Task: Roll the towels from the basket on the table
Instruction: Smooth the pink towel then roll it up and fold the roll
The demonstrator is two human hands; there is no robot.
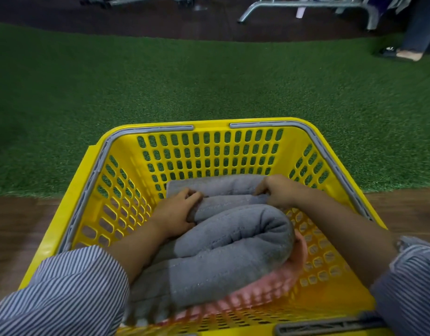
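Striped sleeves [71,282] frame both forearms, which reach forward and down into one yellow basket [209,151] standing on a wooden tabletop [12,226]. Left hand [177,212] curls its fingers round the left end of a folded grey towel [223,234]; right hand [279,191] pinches the same towel's far edge. One pink towel [269,284] shows beneath it. More grey cloth lies behind; whether it is a separate towel, I cannot tell.

A gym: green artificial turf [209,81], dark rubber flooring [112,23], metal equipment frames [306,7].
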